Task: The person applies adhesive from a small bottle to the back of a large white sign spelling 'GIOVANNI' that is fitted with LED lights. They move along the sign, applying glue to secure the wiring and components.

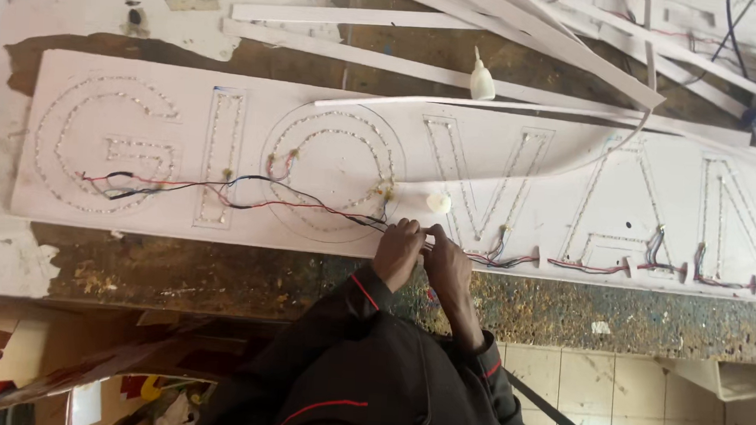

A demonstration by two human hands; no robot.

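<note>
Head view shows the left hand (pixel 396 250) and right hand (pixel 445 257) touching, fingers closed on thin wires (pixel 309 205) that run leftward along the white sign board (pixel 226 144).

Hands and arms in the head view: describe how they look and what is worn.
Both the left hand and the right hand are bare, with no gloves, rings or watch visible. Both arms wear long black sleeves of a jacket trimmed with thin red piping near the cuffs and lower down.
</note>
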